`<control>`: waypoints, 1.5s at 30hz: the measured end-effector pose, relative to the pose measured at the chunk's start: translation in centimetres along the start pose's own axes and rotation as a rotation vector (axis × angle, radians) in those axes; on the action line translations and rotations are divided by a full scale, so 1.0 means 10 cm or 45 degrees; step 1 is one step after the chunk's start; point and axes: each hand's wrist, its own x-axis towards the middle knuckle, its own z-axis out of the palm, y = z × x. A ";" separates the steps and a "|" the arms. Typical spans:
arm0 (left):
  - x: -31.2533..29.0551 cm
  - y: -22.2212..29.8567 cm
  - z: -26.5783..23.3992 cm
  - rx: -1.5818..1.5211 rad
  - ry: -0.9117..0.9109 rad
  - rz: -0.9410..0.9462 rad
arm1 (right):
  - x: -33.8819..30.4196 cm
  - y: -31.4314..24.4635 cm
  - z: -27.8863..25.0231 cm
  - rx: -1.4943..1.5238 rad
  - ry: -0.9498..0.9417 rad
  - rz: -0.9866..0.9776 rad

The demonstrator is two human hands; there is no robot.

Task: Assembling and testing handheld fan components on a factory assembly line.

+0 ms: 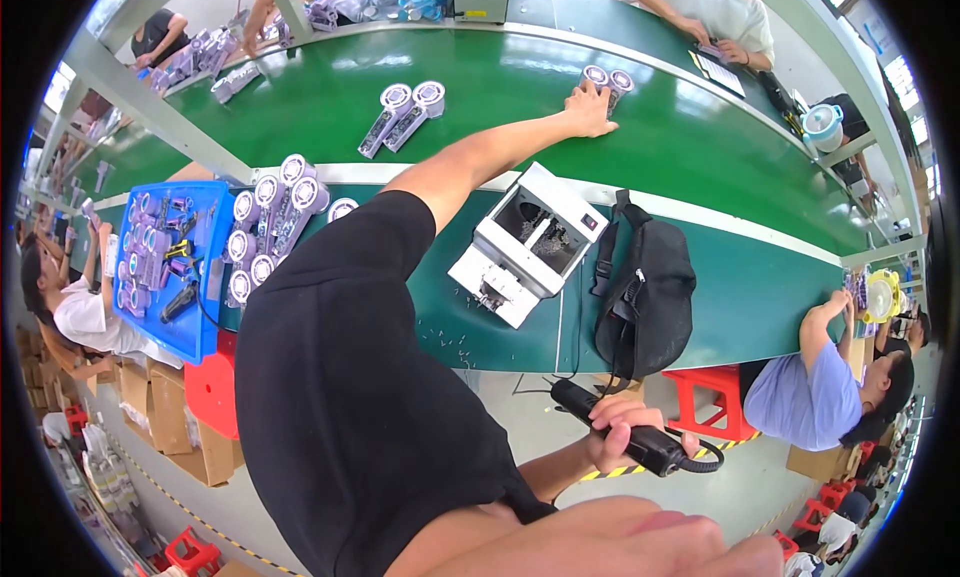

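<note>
My left arm reaches across the green conveyor belt (480,77), and my left hand (590,112) grips two lilac round-headed devices (620,80) by their lower bodies. They look like handheld fan housings. My right hand (630,427) is closed around a black electric screwdriver (655,449) with a coiled cord, held off the bench's near edge. Between the two hands, a white screw feeder (530,242) stands on the green bench, loose screws in its bin. Two more lilac devices (405,117) lie side by side on the belt, left of my left hand.
Left of me, several lilac devices (268,192) lie beside a blue bin (208,317) of parts and tools. A black bag (655,297) rests right of the feeder. Co-workers sit across the belt (700,27) and at my right (810,397). Red stools (700,402) stand below the bench.
</note>
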 end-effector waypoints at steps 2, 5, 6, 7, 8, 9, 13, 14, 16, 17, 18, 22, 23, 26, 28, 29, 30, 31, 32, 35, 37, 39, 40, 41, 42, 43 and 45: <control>0.09 -0.24 0.03 0.094 -0.065 -0.069 | -0.01 -0.05 0.03 0.027 -0.038 -0.006; -0.07 -0.64 -0.04 0.025 -0.040 -0.053 | 0.02 -0.05 0.06 0.091 -0.091 0.037; -0.18 -0.60 -0.12 0.023 -0.047 -0.023 | 0.02 -0.08 0.05 0.088 -0.084 0.047; -0.32 -0.59 -0.21 0.025 -0.059 -0.037 | 0.02 -0.11 0.05 0.101 -0.080 0.048; -0.46 -0.53 -0.28 -0.005 -0.125 -0.030 | 0.02 -0.17 0.08 0.099 -0.058 0.051; -0.68 -0.64 -0.45 -0.034 -0.163 -0.078 | 0.06 -0.14 0.13 0.254 -0.006 0.041; -1.66 -0.83 -0.91 0.014 -0.085 -0.259 | 0.23 -0.07 0.21 0.324 -0.135 0.048; -1.98 -0.72 -1.12 -0.012 -0.054 -0.288 | 0.26 -0.02 0.17 0.320 -0.156 0.018; -2.63 -0.70 -1.49 0.013 0.024 -0.398 | 0.35 0.01 0.20 0.301 -0.168 0.074; -2.89 -0.63 -1.62 0.041 0.000 -0.432 | 0.40 0.06 0.18 0.288 -0.197 0.105; -3.16 -0.60 -1.66 0.018 0.047 -0.441 | 0.43 0.14 0.12 0.320 -0.218 0.206; -4.06 -0.36 -1.89 0.024 0.120 -0.530 | 0.65 0.31 0.58 0.327 -0.304 0.165; -4.22 -0.26 -1.94 0.021 0.085 -0.568 | 0.67 0.31 0.74 0.302 -0.307 0.158; -4.64 -0.12 -1.88 -0.067 0.033 -0.566 | 0.64 0.38 1.18 0.208 -0.259 -0.046; -4.84 -0.10 -1.83 -0.088 0.075 -0.538 | 0.61 0.39 1.35 0.213 -0.315 0.068; -4.93 -0.06 -1.85 -0.109 0.085 -0.542 | 0.59 0.41 1.40 0.177 -0.365 0.076; -5.00 -0.06 -1.81 -0.100 0.137 -0.501 | 0.57 0.47 1.43 0.110 -0.401 0.043; -5.06 -0.07 -1.76 -0.091 0.188 -0.458 | 0.54 0.49 1.47 0.070 -0.435 0.034; -5.12 -0.07 -1.73 -0.131 0.233 -0.402 | 0.52 0.52 1.50 0.031 -0.464 0.026; -5.27 -0.11 -1.61 -0.033 0.335 -0.287 | 0.50 0.57 1.55 -0.006 -0.478 0.023; -5.32 -0.15 -1.54 0.041 0.452 -0.184 | 0.51 0.61 1.57 -0.059 -0.483 0.040; -5.35 -0.19 -1.53 0.015 0.491 -0.148 | 0.50 0.61 1.60 -0.070 -0.469 0.079; -5.36 -0.23 -1.53 0.043 0.477 -0.063 | 0.49 0.60 1.62 -0.074 -0.456 0.123; -5.38 -0.25 -1.52 0.072 0.465 0.018 | 0.50 0.59 1.64 -0.079 -0.459 0.118; -5.38 -0.25 -1.51 0.054 0.453 0.019 | 0.50 0.58 1.67 -0.073 -0.454 0.151; -5.39 -0.26 -1.49 0.049 0.457 0.020 | 0.50 0.57 1.69 -0.066 -0.448 0.184; -5.37 -0.24 -1.51 0.071 0.444 0.011 | 0.52 0.61 1.68 -0.057 -0.453 0.192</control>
